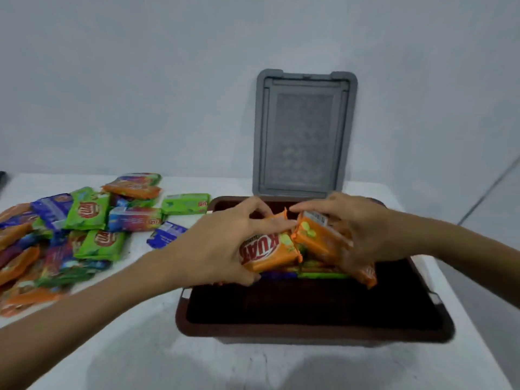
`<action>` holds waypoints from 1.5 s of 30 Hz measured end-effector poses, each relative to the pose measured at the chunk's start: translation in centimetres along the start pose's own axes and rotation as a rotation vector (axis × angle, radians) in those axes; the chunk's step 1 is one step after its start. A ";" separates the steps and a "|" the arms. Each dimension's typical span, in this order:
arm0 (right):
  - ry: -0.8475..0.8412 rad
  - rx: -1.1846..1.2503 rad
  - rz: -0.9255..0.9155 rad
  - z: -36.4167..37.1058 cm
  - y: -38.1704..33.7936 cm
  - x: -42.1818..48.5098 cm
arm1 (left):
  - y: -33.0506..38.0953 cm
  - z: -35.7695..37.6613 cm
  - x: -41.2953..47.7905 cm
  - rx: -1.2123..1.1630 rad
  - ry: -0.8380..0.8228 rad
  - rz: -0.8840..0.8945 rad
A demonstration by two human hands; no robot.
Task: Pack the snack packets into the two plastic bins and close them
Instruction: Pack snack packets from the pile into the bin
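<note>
Table (135, 347): white top, its far edge against a pale wall.

Bin (309, 332): brown plastic, rectangular, open. It stands on the right half of the table, its back close to the far edge.

Lid (304, 136): grey, rectangular, off the bin. It stands upright behind the bin at the far edge, underside facing the camera.

Pile of snack packets (84, 229): green, blue, orange and mixed colours, loosely overlapping. It is spread over the left part of the table from the far edge toward the left edge, with the nearest packets just beside the bin.

Left hand (222, 249): over the bin's left rim, fingers and thumb curled round an orange packet.

Right hand (363, 232): over the back of the bin, fingers wrapped over a second orange packet; its fingertips almost meet the left hand's.

Orange packet (270, 249): red-and-white lettering, held above the bin's interior.

Second orange packet (318, 237): tilted, touching the first.

Green packet (320, 275) and blue packet (277, 275): lying inside the bin beneath the hands, mostly hidden.
</note>
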State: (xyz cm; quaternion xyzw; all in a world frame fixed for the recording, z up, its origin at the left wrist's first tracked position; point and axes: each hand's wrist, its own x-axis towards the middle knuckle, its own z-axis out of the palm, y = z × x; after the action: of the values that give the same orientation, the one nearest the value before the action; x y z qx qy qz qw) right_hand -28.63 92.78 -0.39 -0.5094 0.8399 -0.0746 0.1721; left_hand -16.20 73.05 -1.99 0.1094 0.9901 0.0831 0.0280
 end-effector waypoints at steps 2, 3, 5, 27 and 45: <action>-0.041 0.014 0.028 1.8 0.8 -1.0 | 0.8 1.6 1.2 0.026 -0.084 0.034; -0.062 0.000 0.045 2.7 1.1 -1.4 | 1.0 2.3 1.7 0.033 -0.120 0.040; -0.103 -0.063 0.049 4.5 1.4 -1.7 | 1.4 3.7 2.5 0.048 -0.175 0.037; -0.110 -0.522 -0.121 9.1 1.8 0.3 | 2.6 8.8 4.7 0.428 -0.305 0.171; -0.069 -0.475 -0.155 8.1 1.5 0.9 | 1.2 7.8 4.5 0.046 -0.284 0.047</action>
State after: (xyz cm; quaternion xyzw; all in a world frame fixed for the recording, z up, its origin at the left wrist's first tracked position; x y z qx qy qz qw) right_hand -27.35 93.10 -8.56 -0.6006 0.7859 0.1295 0.0698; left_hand -19.72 76.46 -9.59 0.1440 0.9750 0.0447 0.1634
